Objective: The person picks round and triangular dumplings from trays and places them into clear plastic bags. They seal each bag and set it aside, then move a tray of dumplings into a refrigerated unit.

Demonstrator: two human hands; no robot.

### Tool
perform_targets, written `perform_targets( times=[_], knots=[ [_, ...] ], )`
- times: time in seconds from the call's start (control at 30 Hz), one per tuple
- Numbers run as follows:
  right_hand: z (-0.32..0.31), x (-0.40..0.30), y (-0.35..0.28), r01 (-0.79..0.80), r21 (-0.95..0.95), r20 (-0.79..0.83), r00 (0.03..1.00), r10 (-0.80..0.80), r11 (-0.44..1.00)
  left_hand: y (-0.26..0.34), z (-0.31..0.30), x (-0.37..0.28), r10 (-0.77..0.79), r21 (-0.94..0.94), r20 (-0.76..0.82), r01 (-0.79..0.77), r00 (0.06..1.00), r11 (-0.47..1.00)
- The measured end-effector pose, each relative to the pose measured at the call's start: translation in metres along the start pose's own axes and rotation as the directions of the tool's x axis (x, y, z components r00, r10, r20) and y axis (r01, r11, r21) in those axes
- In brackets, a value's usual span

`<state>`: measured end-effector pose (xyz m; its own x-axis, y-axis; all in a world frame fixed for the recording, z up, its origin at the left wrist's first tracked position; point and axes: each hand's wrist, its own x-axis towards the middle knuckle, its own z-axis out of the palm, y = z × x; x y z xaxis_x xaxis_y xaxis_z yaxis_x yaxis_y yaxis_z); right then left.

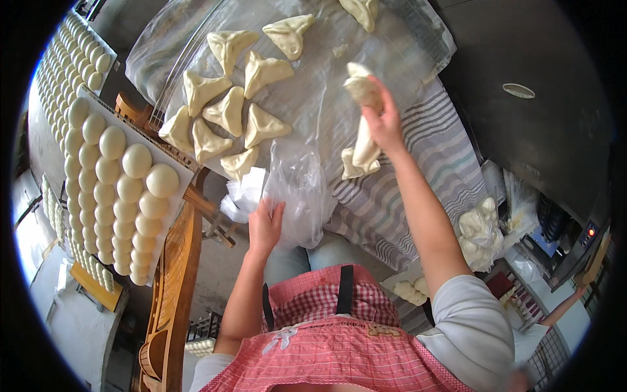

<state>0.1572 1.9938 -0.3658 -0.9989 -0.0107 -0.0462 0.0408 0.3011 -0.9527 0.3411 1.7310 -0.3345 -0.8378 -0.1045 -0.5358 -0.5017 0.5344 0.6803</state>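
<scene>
My left hand (266,223) grips the rim of a clear plastic bag (299,196) low in front of me, together with some white bags or sheets (245,193). Farther up and to the right, my right hand (384,117) is closed around pale dough buns (362,90), a little blurred; how many it holds I cannot tell. Just below that hand, another folded bun (360,166) lies at the edge of the striped cloth (431,142). Several three-cornered dough buns (267,125) rest on the plastic-covered rack (308,93), mostly left of centre.
Boards of round dough buns (130,188) fill the left side, beside a wooden chair (171,274). A dark metal surface (519,54) stands at upper right. Bagged buns (482,235) sit beyond my right arm. Another person's arm (563,308) shows at lower right.
</scene>
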Motion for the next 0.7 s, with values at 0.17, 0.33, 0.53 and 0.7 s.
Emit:
perform_targets(
  times=[0.17,0.33,0.53,0.7],
  knots=[
    [-0.026,-0.057,-0.020,0.014,-0.486,-0.081,0.995,-0.061,0.874,-0.006,0.002,-0.002,0.007,0.046,0.008,-0.007,1.000,0.999],
    [-0.010,-0.146,0.035,-0.260,-0.419,-0.469,0.883,0.038,0.870,-0.001,0.007,0.002,0.002,0.070,0.052,-0.006,0.999,0.998],
    [-0.018,-0.163,0.054,-0.559,0.209,-0.637,0.545,0.546,0.802,-0.014,0.014,0.003,0.071,0.070,0.126,-0.080,0.990,0.994],
    [0.017,-0.148,0.087,-0.510,-0.261,-0.639,0.728,0.249,0.820,0.000,0.022,0.012,0.110,0.089,0.139,-0.124,0.984,0.988]
  ],
)
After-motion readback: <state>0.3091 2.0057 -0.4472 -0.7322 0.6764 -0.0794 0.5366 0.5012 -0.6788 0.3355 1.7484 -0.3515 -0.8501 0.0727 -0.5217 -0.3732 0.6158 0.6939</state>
